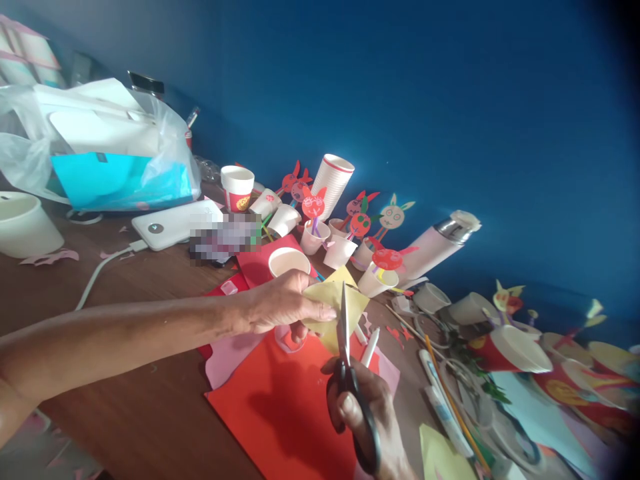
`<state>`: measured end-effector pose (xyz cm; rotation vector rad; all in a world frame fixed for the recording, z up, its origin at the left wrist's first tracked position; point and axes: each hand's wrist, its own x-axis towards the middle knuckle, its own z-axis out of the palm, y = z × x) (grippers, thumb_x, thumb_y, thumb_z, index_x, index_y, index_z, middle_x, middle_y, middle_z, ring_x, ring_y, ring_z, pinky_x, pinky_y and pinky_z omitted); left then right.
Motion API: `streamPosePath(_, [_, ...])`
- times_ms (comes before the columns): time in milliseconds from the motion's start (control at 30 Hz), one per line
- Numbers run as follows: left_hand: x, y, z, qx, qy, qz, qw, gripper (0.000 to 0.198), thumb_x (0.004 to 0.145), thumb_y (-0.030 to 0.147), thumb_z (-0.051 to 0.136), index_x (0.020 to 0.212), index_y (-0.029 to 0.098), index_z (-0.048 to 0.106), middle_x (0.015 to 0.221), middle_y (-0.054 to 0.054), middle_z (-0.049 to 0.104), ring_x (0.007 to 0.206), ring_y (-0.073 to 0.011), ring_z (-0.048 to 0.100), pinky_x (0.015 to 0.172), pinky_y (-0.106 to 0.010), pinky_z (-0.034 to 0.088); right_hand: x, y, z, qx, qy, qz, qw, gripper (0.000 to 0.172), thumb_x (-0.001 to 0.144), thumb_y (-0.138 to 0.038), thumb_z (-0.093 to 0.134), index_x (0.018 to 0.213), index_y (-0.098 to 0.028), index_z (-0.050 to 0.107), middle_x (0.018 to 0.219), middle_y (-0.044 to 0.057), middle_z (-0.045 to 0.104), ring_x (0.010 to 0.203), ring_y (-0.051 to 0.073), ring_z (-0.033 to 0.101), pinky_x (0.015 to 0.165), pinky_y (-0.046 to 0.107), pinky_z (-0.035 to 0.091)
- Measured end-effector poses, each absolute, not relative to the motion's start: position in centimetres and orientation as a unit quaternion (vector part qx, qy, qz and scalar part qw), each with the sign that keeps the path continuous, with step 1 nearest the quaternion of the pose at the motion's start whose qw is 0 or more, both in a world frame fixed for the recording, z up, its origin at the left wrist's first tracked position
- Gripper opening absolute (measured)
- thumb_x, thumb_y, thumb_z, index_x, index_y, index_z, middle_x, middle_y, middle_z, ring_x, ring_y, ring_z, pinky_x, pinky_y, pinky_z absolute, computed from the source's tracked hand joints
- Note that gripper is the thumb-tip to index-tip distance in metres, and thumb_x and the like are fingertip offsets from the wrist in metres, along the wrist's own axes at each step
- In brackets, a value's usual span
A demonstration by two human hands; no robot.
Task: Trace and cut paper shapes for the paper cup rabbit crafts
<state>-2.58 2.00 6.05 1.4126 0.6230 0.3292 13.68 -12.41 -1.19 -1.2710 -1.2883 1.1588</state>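
**Scissors (347, 393) meet yellow paper (334, 310)**

In the head view, the left hand (280, 303) reaches in from the left, closed on the yellow paper, which looks folded, with its fingers lying over the paper. The right hand (365, 417) comes up from below, wrapped round the black handles of the scissors, whose blades stand against the paper's edge. How far the blades are parted cannot be told, as they show nearly edge-on. The paper sits above a red sheet (270, 417), its long axis running from a point toward the blue wall (450, 100) to a point toward the person. The scissors point the same way, toward the wall. Cutting looks like the step in hand, and the next stroke calls for a firm left-hand hold. Beyond stand a paper cup (289, 262) and rabbit cutouts (313, 203) on sticks in cups.
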Motion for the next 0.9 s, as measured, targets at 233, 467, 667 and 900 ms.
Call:
streamPosePath(233, [-2.5,1.7,6.1,0.625,0.288,0.155,0.709,0.026,0.071,0.036,0.063,0.074,0.011,0.060,0.057,0.003,0.050,0.045,-0.0080,0.049,0.044,-0.021,0.042,13.6,-12.3,-0.9,-0.527,-0.532,0.469,0.468,0.045,0.072,-0.058,0.059,0.094,-0.019,0.059,0.050,-0.006,0.046,0.045,0.010,0.038,0.046,0.023,0.031])
streamPosePath(467, [-2.3,1.6,6.7,0.609,0.282,0.147,0.727,0.018,0.072,0.030,0.062,0.073,0.011,0.061,0.058,0.001,0.055,0.049,-0.0086,0.051,0.047,-0.020,0.039,13.3,-12.1,-1.0,-0.523,-0.524,0.458,0.492,0.043,0.071,-0.055,0.062,0.089,-0.016,0.060,0.049,-0.005,0.047,0.042,0.009,0.041,0.042,0.022,0.033])
streamPosePath(667, [-2.0,1.5,6.2,0.581,0.285,0.169,0.743,0.023,0.071,0.034,0.064,0.069,0.012,0.059,0.058,0.001,0.052,0.051,-0.0081,0.047,0.048,-0.020,0.036,13.2,-11.9,-1.1,-0.522,-0.503,0.467,0.507,0.043,0.070,-0.054,0.065,0.088,-0.016,0.060,0.049,-0.006,0.047,0.040,0.008,0.041,0.040,0.020,0.033])
streamPosePath(900, [-1.2,1.1,7.2,0.578,0.319,0.185,0.728,0.025,0.063,0.034,0.066,0.068,0.011,0.057,0.058,0.001,0.052,0.051,-0.0086,0.046,0.050,-0.020,0.034,13.3,-11.7,-0.9,-0.514,-0.506,0.455,0.522,0.044,0.070,-0.056,0.064,0.085,-0.015,0.061,0.049,-0.005,0.047,0.038,0.007,0.041,0.039,0.019,0.035])
